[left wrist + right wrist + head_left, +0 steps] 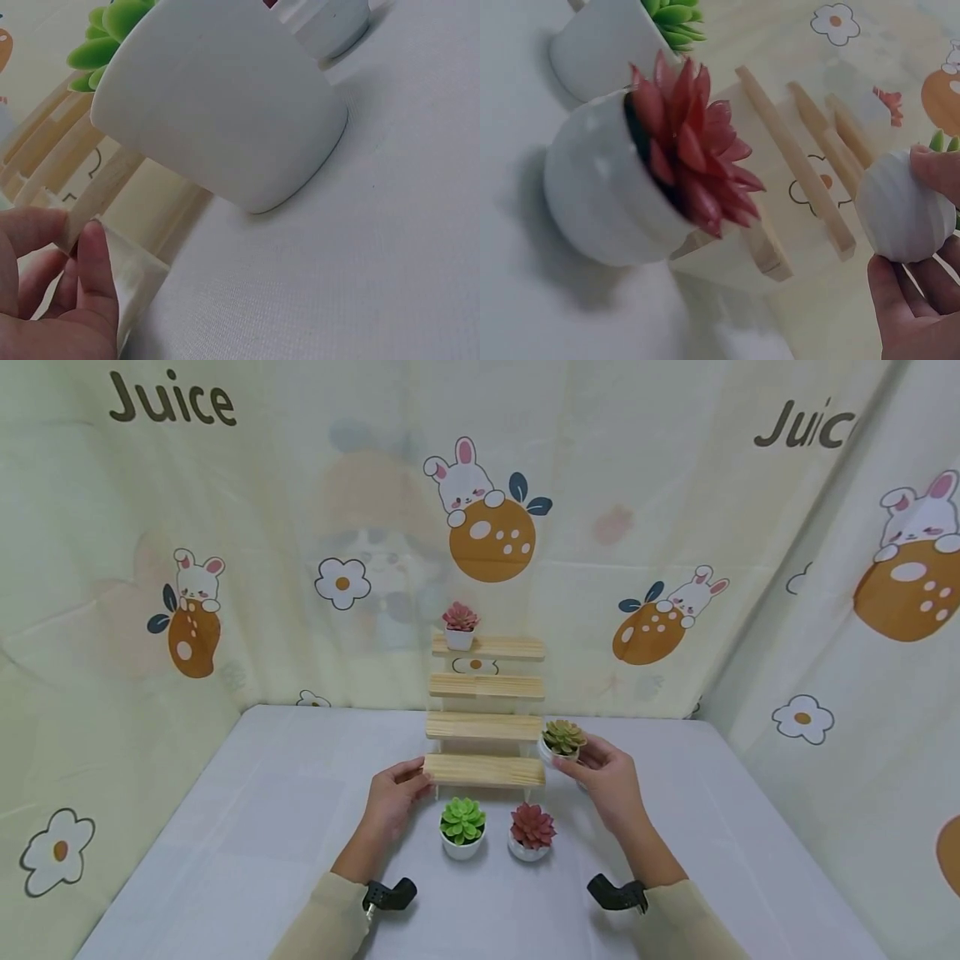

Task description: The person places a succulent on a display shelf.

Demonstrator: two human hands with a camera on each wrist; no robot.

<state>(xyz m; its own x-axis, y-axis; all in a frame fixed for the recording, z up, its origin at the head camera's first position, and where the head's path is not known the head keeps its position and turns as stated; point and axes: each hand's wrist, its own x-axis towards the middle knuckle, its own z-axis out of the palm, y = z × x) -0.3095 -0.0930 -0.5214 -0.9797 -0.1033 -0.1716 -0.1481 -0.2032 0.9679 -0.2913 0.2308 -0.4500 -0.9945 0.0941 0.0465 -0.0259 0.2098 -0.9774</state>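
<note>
A small wooden step shelf (484, 769) with several tiers stands on the white table. My left hand (395, 797) pinches the left end of its lowest board between thumb and fingers, as the left wrist view also shows. Beside the shelf's right edge, at about the third board down, my right hand (611, 777) holds a potted succulent (563, 738) with olive-green leaves. Its ribbed white pot (901, 210) sits between thumb and fingertips, off the table in the right wrist view. A pink succulent (460, 625) in a white pot sits on the top board, at the left.
In front of the shelf stand a bright green succulent (462, 827) and a dark red succulent (532, 831), both in white pots between my forearms. Printed cloth (285, 527) hangs behind and along the sides of the white table (300, 793).
</note>
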